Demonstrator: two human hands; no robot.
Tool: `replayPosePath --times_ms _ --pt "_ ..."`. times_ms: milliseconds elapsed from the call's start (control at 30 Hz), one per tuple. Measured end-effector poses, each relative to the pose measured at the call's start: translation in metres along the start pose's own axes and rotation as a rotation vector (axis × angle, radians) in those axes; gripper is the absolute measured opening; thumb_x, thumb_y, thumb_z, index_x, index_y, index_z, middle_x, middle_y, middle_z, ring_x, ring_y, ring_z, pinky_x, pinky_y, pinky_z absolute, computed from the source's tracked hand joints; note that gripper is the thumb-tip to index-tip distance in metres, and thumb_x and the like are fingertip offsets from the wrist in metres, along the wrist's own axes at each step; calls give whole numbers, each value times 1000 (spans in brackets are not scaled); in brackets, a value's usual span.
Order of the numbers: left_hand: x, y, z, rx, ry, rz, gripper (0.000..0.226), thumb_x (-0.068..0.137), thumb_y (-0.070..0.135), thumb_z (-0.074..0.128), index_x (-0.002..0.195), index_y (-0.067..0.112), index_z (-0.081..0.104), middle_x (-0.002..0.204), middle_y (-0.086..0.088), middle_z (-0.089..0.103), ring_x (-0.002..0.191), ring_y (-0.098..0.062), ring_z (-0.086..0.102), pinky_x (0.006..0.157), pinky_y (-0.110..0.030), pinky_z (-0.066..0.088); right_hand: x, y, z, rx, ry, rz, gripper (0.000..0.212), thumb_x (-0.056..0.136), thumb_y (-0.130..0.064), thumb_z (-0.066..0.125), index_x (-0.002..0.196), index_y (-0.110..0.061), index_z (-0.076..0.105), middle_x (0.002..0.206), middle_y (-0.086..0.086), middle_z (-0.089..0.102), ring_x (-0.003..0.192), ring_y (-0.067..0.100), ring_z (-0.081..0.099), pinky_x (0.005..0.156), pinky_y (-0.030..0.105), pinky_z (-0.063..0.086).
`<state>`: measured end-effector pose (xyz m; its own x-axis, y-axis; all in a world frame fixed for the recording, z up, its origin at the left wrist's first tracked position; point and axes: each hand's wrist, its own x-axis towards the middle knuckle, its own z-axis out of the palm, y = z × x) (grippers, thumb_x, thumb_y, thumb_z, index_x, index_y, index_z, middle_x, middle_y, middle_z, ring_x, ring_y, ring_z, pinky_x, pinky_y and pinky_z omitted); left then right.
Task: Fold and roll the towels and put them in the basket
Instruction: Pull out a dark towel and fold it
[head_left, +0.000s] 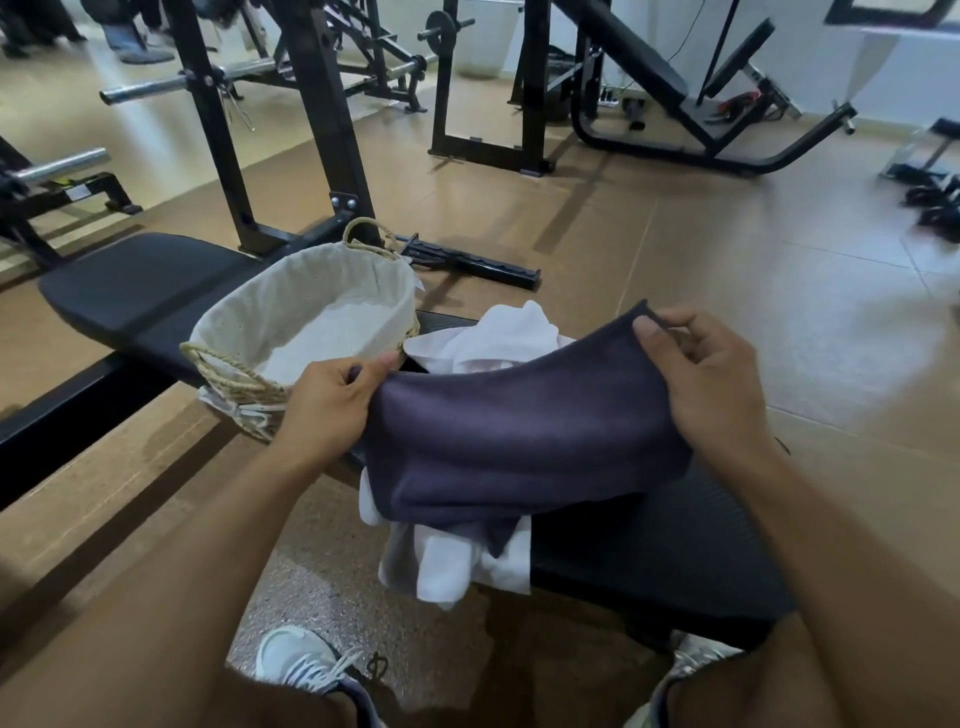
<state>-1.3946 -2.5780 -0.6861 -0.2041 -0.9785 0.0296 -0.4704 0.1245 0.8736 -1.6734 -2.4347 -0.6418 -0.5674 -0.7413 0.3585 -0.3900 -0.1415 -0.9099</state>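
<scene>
Left hand: the left hand (332, 400) pinches one top corner of the purple towel (519, 441) between thumb and curled fingers, just in front of the basket's near rim.
Right hand: the right hand (711, 379) pinches the opposite top corner, thumb on the near face and fingers curled behind the edge; it sits a little higher than the left.
Purple towel: held up between both hands, its top edge sagging in a shallow curve; the lower part hangs in soft horizontal folds and drapes down onto the white towels.
White towels: the white towels (467, 566) lie in a loose heap on the bench under and behind the purple one; part shows above its top edge, part hangs over the bench's left side.
Basket: the woven basket (311, 317) with a pale cloth lining and rope handles stands on the bench, left of the towels; nothing can be seen inside it.
Bench: a black padded bench (675, 545) carries basket and towels.
Shoes: two light shoes (301, 660) rest on the brown floor (727, 260) either side of the bench.
Background: black weight machines (291, 104) with metal bars stand beyond.
</scene>
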Motion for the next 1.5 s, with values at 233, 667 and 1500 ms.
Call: replayPosePath --times_ms 233,667,1500 --pt "-32 42 39 -112 -63 210 31 85 38 79 77 17 58 70 -11 68 58 -13 57 59 -29 49 -25 5 30 -155 -168 -69 8 91 -21 74 89 -28 70 79 -1 73 73 14 68 71 27 54" --pt "-58 59 43 -246 -150 254 20 88 20 78 105 25 70 66 7 72 63 -6 69 60 -19 53 -49 -1 52 -240 -157 -160 7 90 -30 73 95 -34 68 84 -22 67 84 3 66 77 20 54" --pt "-45 47 34 -89 -299 350 12 92 15 73 85 17 63 76 -3 71 59 -7 59 58 -16 44 -21 -3 17 -448 -634 -50 18 76 -43 84 86 -33 73 78 -14 71 77 4 65 70 23 51"
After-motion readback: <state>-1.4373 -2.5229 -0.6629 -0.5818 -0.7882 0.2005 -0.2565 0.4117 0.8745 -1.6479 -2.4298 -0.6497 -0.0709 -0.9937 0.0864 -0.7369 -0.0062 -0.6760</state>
